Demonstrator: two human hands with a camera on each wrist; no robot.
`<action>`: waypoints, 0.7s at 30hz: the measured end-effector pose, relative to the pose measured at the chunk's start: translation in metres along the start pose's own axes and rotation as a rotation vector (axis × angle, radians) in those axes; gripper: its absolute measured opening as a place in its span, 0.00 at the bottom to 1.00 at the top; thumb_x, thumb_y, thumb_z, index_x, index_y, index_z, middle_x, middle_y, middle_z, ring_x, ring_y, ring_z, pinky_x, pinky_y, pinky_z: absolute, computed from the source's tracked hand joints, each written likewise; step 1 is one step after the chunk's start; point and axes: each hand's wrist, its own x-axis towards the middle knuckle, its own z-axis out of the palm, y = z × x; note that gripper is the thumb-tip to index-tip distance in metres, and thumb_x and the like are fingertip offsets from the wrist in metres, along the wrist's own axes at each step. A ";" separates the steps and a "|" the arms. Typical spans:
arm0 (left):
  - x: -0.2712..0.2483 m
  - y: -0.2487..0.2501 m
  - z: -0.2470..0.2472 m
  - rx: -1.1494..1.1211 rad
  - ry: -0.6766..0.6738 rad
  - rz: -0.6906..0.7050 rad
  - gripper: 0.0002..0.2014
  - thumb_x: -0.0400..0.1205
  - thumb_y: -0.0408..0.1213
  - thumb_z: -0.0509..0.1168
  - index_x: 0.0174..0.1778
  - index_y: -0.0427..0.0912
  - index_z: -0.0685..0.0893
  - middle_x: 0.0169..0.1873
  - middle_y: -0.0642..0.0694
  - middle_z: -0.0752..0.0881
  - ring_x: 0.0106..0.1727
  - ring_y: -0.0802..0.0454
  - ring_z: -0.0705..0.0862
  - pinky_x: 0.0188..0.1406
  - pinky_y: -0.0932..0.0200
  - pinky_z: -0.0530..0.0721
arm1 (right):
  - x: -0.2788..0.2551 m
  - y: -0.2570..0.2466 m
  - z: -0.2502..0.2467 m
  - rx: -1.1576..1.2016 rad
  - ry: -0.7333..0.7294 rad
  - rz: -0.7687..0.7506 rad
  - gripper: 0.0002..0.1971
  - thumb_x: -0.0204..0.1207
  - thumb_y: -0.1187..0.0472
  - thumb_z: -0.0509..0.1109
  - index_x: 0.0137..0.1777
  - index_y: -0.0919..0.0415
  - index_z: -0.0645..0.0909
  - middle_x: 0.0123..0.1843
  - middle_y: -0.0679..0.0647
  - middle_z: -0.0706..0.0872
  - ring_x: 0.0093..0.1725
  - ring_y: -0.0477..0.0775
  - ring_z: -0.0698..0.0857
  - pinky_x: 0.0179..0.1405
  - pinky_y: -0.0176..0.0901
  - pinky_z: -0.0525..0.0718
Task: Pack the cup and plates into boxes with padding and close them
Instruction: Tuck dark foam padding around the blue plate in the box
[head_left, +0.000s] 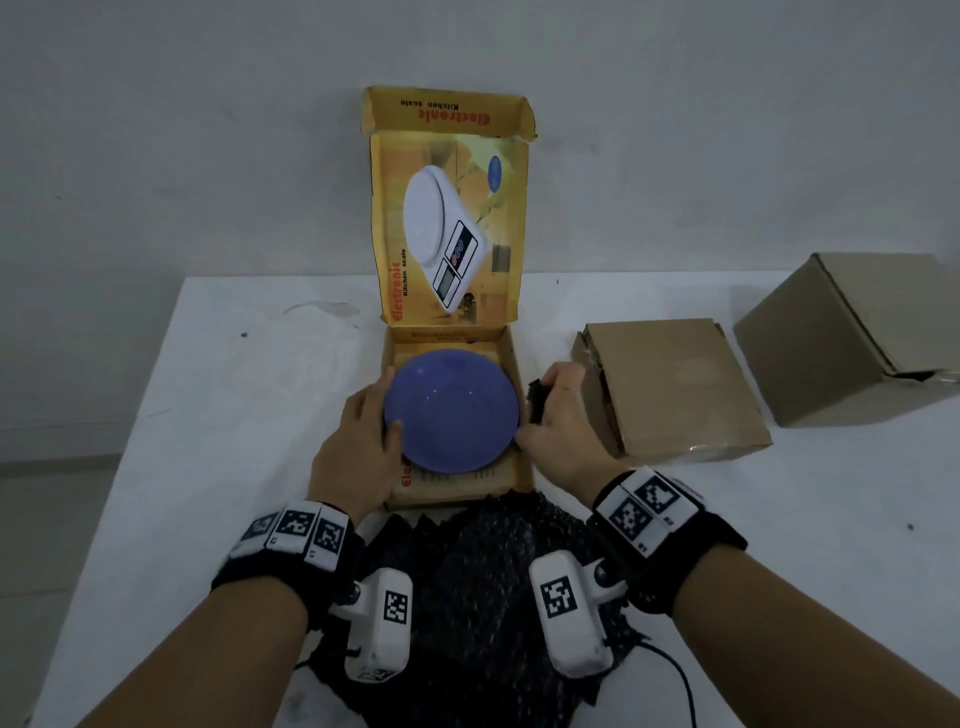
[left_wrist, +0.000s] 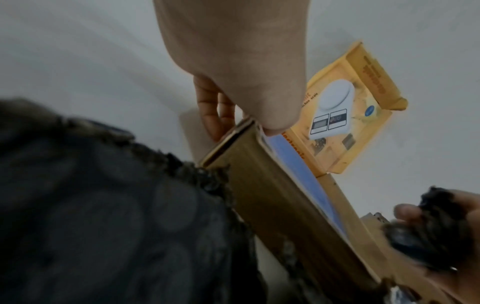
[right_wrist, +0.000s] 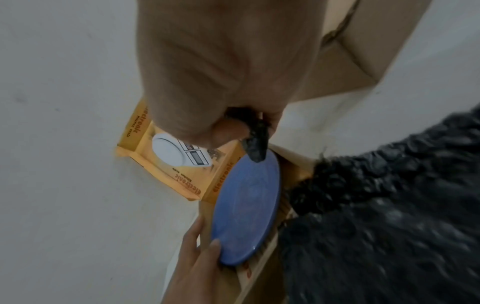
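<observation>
While lying at frame centre in open yellow box (head_left: 506, 358): blue plate (head_left: 453, 410), left hand (head_left: 358, 441) gripping left rim, right hand (head_left: 558, 421) clutching black padding (head_left: 535, 400) beside right rim.

— Where is my head view sitting?

— High, facing forward and down over the white bench (head_left: 208, 415) to the wall, taking in both forearms and the yellow box (head_left: 452, 312) at the middle.

— And my left wrist view?

— Low and very near, looking along the left hand (left_wrist: 233, 61) from the box's near left corner, tilted, toward the raised lid (left_wrist: 345, 127).

— The right one?

— Equally near, looking along the right hand (right_wrist: 207, 72) from the right. All three share the lid and the blue plate (right_wrist: 246, 209); each wrist view also catches the opposite hand.
</observation>
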 end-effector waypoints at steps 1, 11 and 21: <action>0.002 -0.001 0.001 0.019 -0.013 -0.002 0.29 0.87 0.44 0.55 0.83 0.59 0.52 0.79 0.44 0.64 0.65 0.33 0.78 0.55 0.41 0.79 | -0.003 0.003 0.002 -0.084 -0.036 -0.046 0.24 0.67 0.82 0.59 0.45 0.52 0.57 0.42 0.54 0.63 0.36 0.48 0.63 0.30 0.36 0.65; 0.006 -0.001 0.006 0.077 -0.053 -0.070 0.28 0.86 0.45 0.55 0.82 0.60 0.57 0.83 0.47 0.56 0.71 0.34 0.74 0.62 0.41 0.76 | -0.018 0.018 -0.009 -1.111 -0.536 -0.453 0.18 0.77 0.68 0.61 0.66 0.64 0.79 0.68 0.60 0.74 0.64 0.64 0.74 0.58 0.54 0.74; 0.010 -0.005 0.005 0.109 -0.087 -0.078 0.30 0.85 0.46 0.57 0.82 0.61 0.54 0.84 0.48 0.53 0.70 0.34 0.75 0.61 0.42 0.77 | -0.007 0.006 0.003 -1.262 -0.547 -0.443 0.15 0.79 0.65 0.60 0.58 0.49 0.83 0.57 0.49 0.86 0.56 0.57 0.81 0.56 0.46 0.68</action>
